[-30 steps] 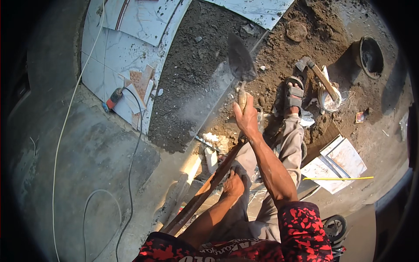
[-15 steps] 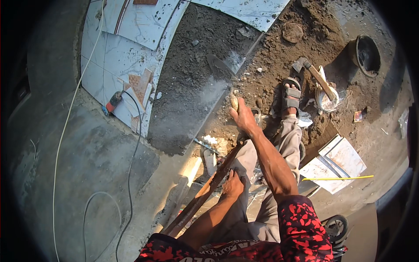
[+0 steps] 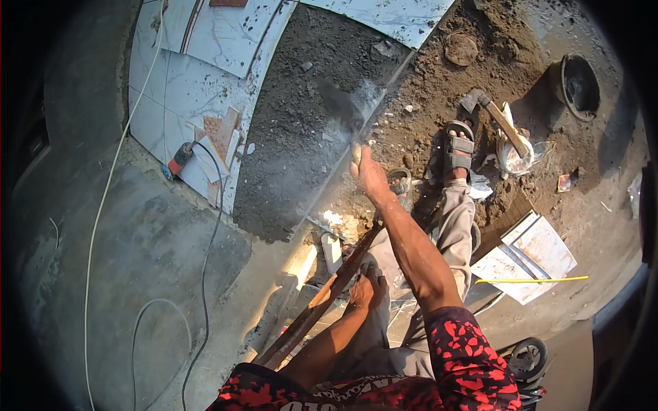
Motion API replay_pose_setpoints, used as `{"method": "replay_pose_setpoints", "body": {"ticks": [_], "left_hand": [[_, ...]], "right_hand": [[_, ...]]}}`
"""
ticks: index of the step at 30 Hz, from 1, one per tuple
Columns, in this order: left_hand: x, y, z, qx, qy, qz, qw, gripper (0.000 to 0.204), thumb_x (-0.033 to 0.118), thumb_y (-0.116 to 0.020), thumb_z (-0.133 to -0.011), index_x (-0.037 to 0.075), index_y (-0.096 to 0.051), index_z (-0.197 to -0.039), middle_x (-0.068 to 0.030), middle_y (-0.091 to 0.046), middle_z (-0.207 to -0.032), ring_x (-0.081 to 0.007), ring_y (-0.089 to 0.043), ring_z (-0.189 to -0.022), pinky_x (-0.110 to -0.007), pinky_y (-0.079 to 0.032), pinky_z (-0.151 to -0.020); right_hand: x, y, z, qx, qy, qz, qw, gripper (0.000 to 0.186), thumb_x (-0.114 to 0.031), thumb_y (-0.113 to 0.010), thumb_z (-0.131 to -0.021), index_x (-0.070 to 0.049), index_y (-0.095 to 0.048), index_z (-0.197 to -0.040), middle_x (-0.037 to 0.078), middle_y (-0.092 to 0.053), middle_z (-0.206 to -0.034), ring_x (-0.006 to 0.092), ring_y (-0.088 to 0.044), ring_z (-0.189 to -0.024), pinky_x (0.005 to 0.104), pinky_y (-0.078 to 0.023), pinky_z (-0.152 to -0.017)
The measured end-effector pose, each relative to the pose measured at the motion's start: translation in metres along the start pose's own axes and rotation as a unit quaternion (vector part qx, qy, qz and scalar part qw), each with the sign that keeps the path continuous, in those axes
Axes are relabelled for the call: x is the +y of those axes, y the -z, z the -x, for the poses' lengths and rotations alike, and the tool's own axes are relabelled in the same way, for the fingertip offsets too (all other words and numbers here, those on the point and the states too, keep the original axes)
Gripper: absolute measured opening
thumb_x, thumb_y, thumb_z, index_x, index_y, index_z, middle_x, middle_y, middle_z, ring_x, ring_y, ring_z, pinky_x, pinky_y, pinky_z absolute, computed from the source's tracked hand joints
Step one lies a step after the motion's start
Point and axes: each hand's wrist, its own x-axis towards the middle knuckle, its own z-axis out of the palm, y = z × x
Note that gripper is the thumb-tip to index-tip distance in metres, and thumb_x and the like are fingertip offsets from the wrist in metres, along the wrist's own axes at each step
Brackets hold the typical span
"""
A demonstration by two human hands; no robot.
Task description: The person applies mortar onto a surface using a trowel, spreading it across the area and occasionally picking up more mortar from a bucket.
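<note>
My right hand [image 3: 370, 171] is closed round the handle of a trowel [image 3: 337, 103], whose dark blade is blurred over the dark gravelly mortar bed [image 3: 281, 137], beside a long straight seam. Pale dust hangs around the blade and over the bed. My left hand [image 3: 367, 288] rests on my trouser leg, fingers bent and slightly apart, holding nothing that I can see, beside a long dark brown bar [image 3: 319, 308] running diagonally. My sandalled foot [image 3: 459, 154] stands on the soil right of the bed.
White marbled tiles [image 3: 205, 38] border the bed, with a red power tool [image 3: 179, 161] on them. An axe-like tool [image 3: 497, 116] lies over a white bag near a black bucket [image 3: 576, 85]. Tile offcuts [image 3: 524, 253] lie at right; cables [image 3: 205, 274] cross the concrete at left.
My right hand and trowel have moved left and slightly down from a second ago, and the blade has become blurred. Dust has spread over the bed. My left hand stays on my leg.
</note>
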Motion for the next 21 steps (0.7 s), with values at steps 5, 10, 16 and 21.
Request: {"method": "replay_pose_setpoints", "body": {"ticks": [5,10,16,21], "left_hand": [[-0.008,0.028,0.009,0.003,0.127,-0.027,0.992,0.054,0.043,-0.055,-0.086,0.007,-0.056,-0.127,-0.0246,-0.054,-0.129,-0.0401,-0.061,-0.103,-0.051,-0.049,-0.086],[0.007,-0.001,-0.01,-0.084,0.038,-0.024,0.995,0.042,0.028,-0.048,-0.091,0.0,-0.058,-0.121,-0.0243,-0.051,-0.132,-0.0414,-0.061,-0.103,-0.05,-0.048,-0.087],[0.025,0.015,-0.002,-0.07,0.087,-0.018,0.994,0.042,0.017,-0.047,-0.089,-0.001,-0.054,-0.125,-0.0195,-0.045,-0.14,-0.0403,-0.059,-0.108,-0.051,-0.042,-0.095],[0.0,0.035,0.013,-0.06,0.104,-0.044,0.992,0.043,0.016,-0.047,-0.089,-0.001,-0.052,-0.129,-0.0183,-0.042,-0.144,-0.0396,-0.058,-0.111,-0.051,-0.041,-0.097]], "right_hand": [[-0.068,0.002,-0.001,-0.066,-0.102,-0.103,0.987,0.041,-0.02,-0.058,-0.091,-0.004,-0.034,-0.12,0.029,-0.063,-0.09,0.0462,-0.063,-0.081,0.0497,-0.047,-0.071],[0.033,0.021,-0.013,-0.332,-0.004,0.196,0.923,0.044,-0.022,-0.06,-0.092,-0.003,-0.033,-0.121,0.025,-0.061,-0.086,0.0355,-0.063,-0.078,0.0429,-0.048,-0.067],[0.024,0.03,0.007,-0.167,-0.067,0.066,0.981,0.041,-0.018,-0.057,-0.088,-0.001,-0.035,-0.118,0.031,-0.062,-0.088,0.0496,-0.061,-0.083,0.0527,-0.046,-0.071],[-0.04,0.021,0.017,-0.231,-0.084,-0.001,0.969,0.043,-0.018,-0.056,-0.089,-0.001,-0.031,-0.119,0.033,-0.06,-0.087,0.0499,-0.06,-0.081,0.0524,-0.046,-0.07]]}}
